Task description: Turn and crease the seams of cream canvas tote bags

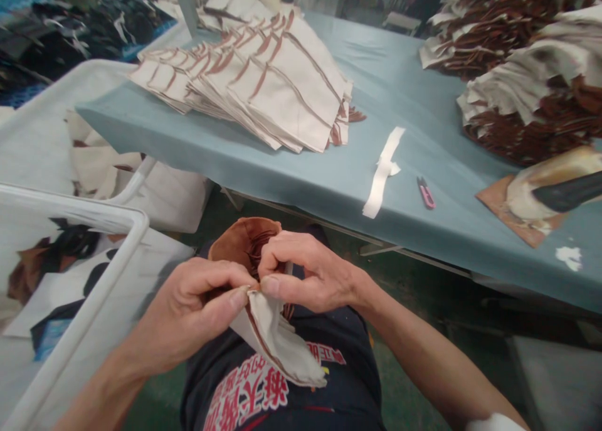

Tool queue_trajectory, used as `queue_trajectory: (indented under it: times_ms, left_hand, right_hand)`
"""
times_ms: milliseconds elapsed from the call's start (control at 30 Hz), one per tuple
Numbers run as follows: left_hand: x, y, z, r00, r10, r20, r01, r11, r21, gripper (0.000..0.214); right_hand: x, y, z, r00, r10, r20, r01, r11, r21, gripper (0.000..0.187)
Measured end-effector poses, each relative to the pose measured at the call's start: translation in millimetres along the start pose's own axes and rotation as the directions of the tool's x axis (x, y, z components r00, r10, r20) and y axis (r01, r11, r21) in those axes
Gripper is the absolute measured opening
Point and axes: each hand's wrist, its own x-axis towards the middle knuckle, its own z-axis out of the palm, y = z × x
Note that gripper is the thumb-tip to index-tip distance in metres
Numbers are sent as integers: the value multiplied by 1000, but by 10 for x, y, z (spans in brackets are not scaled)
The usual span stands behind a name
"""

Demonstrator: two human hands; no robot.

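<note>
Both hands work over my lap on a cream cloth pouch (275,337) with brown lining and brown stitching. My left hand (192,308) pinches its upper edge between thumb and fingers. My right hand (305,274) is closed on the same edge, fingers curled into the brown opening (239,239). The cream part hangs down over my dark printed shirt (282,387).
A blue-grey table (414,105) holds a fanned stack of finished cream pieces (263,73), a white fabric strip (383,170), a pink thread snipper (426,192) and heaps of brown-and-cream pieces (527,61) at right. White bins (84,274) stand at my left.
</note>
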Motion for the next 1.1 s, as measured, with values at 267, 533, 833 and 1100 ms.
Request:
queue_trajectory:
  times_ms: [267,533,833,1100]
  left_hand:
    - [54,87,-29,994,34,100,-41,997,67,29]
    - [55,128,-43,987,155,37,-159,944,288,28]
    - [41,155,-104,999,34,26,-41,937,347,28]
    - [80,281,-122,994,93,62,-111,865,489,28]
  right_hand:
    - [-39,58,147,911,320,260,-412,704,579,47]
    - [-23,-91,164,890,405,208,-450,712,540,46]
    - [90,-339,143,830,553,78,-557,811,177,31]
    - [189,-632,138,836,547,-35,-535,801,-270,42]
